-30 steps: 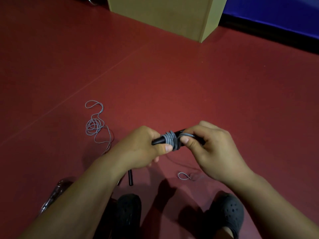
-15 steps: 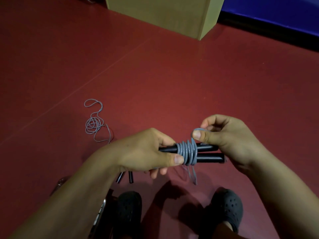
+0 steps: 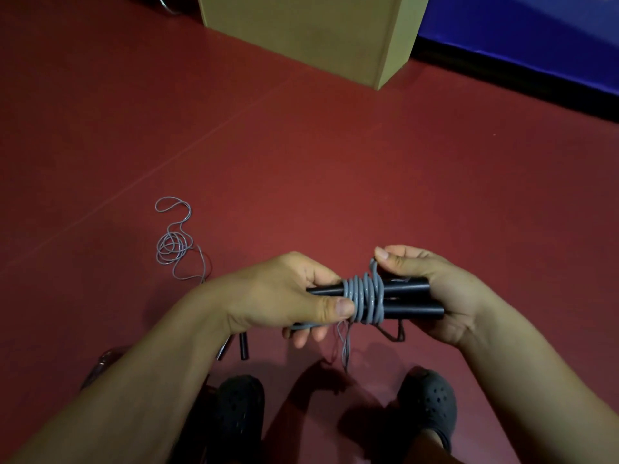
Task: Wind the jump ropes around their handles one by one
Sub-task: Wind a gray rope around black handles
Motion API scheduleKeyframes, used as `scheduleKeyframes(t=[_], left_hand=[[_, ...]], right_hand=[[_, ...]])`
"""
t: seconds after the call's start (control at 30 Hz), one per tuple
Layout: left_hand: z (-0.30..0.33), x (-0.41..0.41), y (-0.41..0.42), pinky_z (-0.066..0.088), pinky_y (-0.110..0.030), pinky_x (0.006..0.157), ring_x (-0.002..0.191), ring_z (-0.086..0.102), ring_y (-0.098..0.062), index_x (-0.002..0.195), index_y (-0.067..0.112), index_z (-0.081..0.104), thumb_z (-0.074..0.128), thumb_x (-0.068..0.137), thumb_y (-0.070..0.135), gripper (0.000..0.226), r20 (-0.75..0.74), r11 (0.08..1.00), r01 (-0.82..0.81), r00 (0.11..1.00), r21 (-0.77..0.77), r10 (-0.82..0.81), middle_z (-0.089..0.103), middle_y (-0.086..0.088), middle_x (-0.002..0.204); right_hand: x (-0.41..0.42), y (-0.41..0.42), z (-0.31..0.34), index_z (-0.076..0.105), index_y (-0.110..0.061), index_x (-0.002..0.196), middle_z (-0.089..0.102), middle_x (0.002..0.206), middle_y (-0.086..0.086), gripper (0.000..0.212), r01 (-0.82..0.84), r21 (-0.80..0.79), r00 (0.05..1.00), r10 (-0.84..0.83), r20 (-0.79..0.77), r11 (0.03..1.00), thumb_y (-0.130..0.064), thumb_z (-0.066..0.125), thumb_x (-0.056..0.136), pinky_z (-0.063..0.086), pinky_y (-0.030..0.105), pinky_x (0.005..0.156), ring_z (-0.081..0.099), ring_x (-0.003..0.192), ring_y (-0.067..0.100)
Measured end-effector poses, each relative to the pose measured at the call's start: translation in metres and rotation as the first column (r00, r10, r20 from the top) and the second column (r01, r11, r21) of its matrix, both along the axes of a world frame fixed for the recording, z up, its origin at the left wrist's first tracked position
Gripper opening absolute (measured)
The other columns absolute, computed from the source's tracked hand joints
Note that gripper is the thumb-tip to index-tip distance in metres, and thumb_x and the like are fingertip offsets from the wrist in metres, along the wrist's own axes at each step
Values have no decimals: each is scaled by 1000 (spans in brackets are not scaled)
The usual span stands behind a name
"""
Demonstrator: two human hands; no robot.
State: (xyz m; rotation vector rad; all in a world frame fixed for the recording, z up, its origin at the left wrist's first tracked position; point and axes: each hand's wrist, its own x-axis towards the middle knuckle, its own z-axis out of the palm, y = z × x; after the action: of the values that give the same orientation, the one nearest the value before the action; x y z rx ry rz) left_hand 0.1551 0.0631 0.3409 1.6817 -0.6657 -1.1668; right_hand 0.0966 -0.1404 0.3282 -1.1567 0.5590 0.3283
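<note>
Two black handles [image 3: 407,298] held side by side above the red floor [image 3: 335,162], one grey rope [image 3: 365,298] coiled round their middle, about six turns; loose end hangs below. Left hand [image 3: 284,296] grips the handles' left ends, thumb against the coil. Right hand [image 3: 432,289] cups the right ends, thumb and forefinger pinching the rope. Second jump rope [image 3: 174,246] lies unwound on the floor at left, its two handles [image 3: 236,346] near the left forearm. Two black clogs [image 3: 432,403] below; one cardboard box [image 3: 311,31] at the far edge
</note>
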Motion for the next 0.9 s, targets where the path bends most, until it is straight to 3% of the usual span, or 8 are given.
scheduleKeyframes(t=[0.13,0.3,0.47,0.67,0.8,0.9], left_hand=[[2,0,-5,40,-19,45,43,54,-10,71,25,66,63,84,36,17,-54,996,-71,996,-60,68,63,0,61],[0,0,-17,39,-19,44,43,53,-10,70,20,67,65,85,40,25,-34,969,-240,971,-65,238,64,-2,62],[-6,2,-26,39,-20,42,42,52,-11,77,13,65,61,95,24,22,-3,894,-447,895,-21,447,64,-3,61],[-13,8,-30,36,-18,41,41,50,-11,69,15,63,60,95,27,29,-5,813,-580,815,-51,580,63,-2,60],[-8,7,-36,34,-17,39,40,47,-9,73,12,62,59,93,30,27,-126,791,-605,795,-95,593,59,1,55],[-4,7,-38,32,-15,39,39,42,-6,95,4,61,59,79,40,39,-340,762,-631,755,-142,561,54,3,54]], right_hand=[[-7,5,-3,69,-18,61,59,60,1,12,17,-36,998,-15,60,999,-28,70,67,41,23,45,52,49,11],[-10,1,-12,68,-11,89,59,63,4,17,70,-285,997,-55,61,956,-7,52,94,38,26,49,48,49,12],[-11,-3,-12,63,-9,91,61,69,6,18,102,-314,995,-97,31,944,-22,54,98,35,24,42,45,44,15],[-9,-4,-11,64,-11,93,60,71,5,22,76,-410,997,-78,14,909,-31,55,98,27,21,41,38,43,13],[-8,-4,-14,69,-10,90,54,68,2,33,38,-428,999,-43,-1,903,-39,55,97,25,22,45,33,45,13],[-4,-4,-16,73,-11,90,46,68,2,25,50,-363,999,-47,18,931,-30,58,96,21,23,45,30,47,12]])
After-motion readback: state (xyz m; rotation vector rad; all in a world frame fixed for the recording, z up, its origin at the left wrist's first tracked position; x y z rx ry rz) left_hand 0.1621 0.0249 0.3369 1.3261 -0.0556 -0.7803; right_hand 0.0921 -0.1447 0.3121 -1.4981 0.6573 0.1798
